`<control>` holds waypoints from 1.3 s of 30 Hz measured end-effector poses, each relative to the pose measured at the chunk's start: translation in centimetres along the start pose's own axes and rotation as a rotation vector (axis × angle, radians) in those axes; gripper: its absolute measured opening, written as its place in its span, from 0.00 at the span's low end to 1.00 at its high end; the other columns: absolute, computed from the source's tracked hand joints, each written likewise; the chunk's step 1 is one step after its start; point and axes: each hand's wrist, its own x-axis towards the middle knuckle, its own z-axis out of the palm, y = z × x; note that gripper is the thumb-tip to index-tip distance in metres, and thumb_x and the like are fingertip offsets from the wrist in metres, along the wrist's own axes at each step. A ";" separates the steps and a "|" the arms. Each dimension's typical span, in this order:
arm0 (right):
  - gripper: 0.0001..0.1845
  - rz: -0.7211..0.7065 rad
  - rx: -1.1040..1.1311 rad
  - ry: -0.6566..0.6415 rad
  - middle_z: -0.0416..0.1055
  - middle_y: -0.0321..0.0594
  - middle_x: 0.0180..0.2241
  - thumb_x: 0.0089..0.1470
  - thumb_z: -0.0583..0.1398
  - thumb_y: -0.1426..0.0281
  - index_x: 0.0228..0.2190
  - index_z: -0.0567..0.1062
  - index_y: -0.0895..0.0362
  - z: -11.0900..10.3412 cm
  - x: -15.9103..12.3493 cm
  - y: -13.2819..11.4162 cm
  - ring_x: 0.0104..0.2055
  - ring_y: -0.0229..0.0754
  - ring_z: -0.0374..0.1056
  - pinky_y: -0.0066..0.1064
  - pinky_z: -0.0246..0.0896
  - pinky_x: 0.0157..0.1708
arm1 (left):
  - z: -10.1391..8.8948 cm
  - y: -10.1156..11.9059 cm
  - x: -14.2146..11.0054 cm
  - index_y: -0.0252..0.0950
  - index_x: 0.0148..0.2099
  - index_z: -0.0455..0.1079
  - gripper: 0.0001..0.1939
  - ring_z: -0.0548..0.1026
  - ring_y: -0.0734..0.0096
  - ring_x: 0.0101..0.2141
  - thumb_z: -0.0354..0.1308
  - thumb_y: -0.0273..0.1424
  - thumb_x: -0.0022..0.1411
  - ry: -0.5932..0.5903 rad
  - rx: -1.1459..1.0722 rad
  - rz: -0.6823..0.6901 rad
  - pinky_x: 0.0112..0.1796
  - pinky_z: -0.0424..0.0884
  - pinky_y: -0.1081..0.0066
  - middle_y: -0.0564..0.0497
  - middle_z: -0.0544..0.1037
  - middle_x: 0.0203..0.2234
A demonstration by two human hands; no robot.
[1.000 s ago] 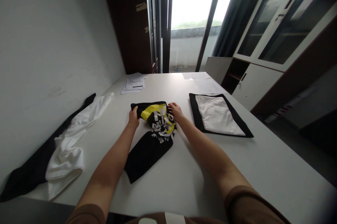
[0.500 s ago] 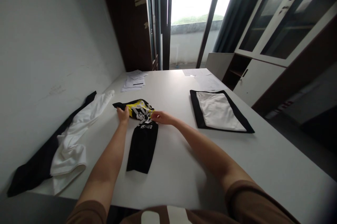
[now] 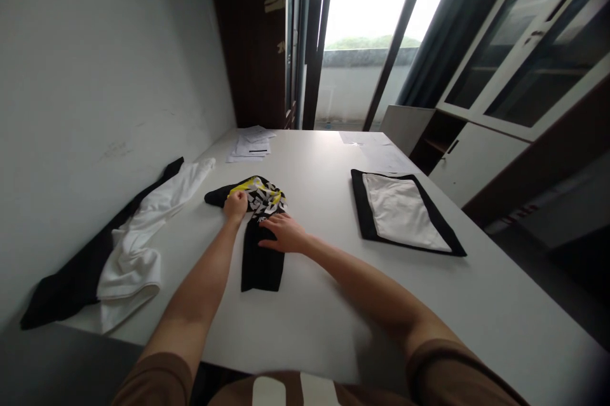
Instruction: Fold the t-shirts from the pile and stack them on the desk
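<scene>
A black fabric sleeve (image 3: pixel 263 266) with a yellow-and-grey printed section and pale lettering lies bent on the white table (image 3: pixel 328 304). My left hand (image 3: pixel 236 204) is closed in a fist on the yellow printed part, gripping the cloth. Flat over the lettering rests my right hand (image 3: pixel 284 233), its fingers stretched out and the thumb apart, partly covering the letters. The black end of the sleeve pokes out to the left of my left hand. Wrinkles gather in the print between both hands.
Along the left wall lie a crumpled white cloth (image 3: pixel 131 266) and a black cloth (image 3: pixel 71 291). To the right, a folded white cloth (image 3: pixel 405 212) sits on a flat black cloth (image 3: pixel 365 215). Papers (image 3: pixel 252 144) lie at the far left, more sheets (image 3: pixel 384 157) at the far right.
My right hand has gone from pinching the printed edge to lying flat on the sleeve, nearer me. My left hand has shifted right along the cloth and closed into a fist. The view has tilted slightly.
</scene>
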 end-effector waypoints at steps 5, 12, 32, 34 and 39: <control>0.17 -0.008 -0.092 -0.137 0.75 0.48 0.43 0.61 0.61 0.62 0.49 0.75 0.56 0.1 0.2 -2.1 0.47 0.50 0.70 0.40 0.57 0.50 | 0.5 0.2 -0.4 0.41 0.29 0.72 0.06 0.76 0.46 0.49 0.60 0.34 0.59 -0.099 0.013 0.008 0.54 0.64 0.57 0.41 0.81 0.34; 0.11 -0.242 0.155 -0.518 0.77 0.35 0.33 0.60 0.56 0.75 0.39 0.77 0.53 -1.0 0.1 -3.6 0.31 0.39 0.69 0.29 0.58 0.38 | 1.6 0.5 -1.3 0.44 0.39 0.75 0.09 0.70 0.55 0.59 0.68 0.35 0.53 -0.243 -0.052 0.141 0.63 0.55 0.58 0.47 0.80 0.51; 0.20 0.861 0.116 0.351 0.72 0.51 0.47 0.64 0.56 0.55 0.41 0.81 0.55 -0.4 -0.3 10.4 0.52 0.52 0.64 0.41 0.57 0.53 | 2.5 2.4 -3.6 0.41 0.41 0.78 0.09 0.65 0.50 0.60 0.65 0.28 0.56 -0.354 -0.096 0.440 0.65 0.49 0.56 0.42 0.77 0.52; 0.21 0.867 0.081 0.284 0.73 0.50 0.47 0.63 0.57 0.53 0.40 0.82 0.54 0.1 -0.3 10.9 0.53 0.53 0.64 0.41 0.56 0.54 | 2.7 3.4 -4.3 0.41 0.40 0.78 0.06 0.73 0.55 0.51 0.59 0.33 0.63 -0.493 0.015 0.609 0.60 0.59 0.58 0.44 0.80 0.44; 0.17 0.821 0.209 0.252 0.78 0.40 0.46 0.60 0.56 0.66 0.46 0.82 0.48 1.0 1.0 10.6 0.51 0.48 0.68 0.35 0.59 0.53 | 3.2 5.8 -7.1 0.38 0.46 0.75 0.17 0.76 0.58 0.41 0.59 0.45 0.65 -0.522 0.266 0.760 0.46 0.67 0.64 0.45 0.80 0.38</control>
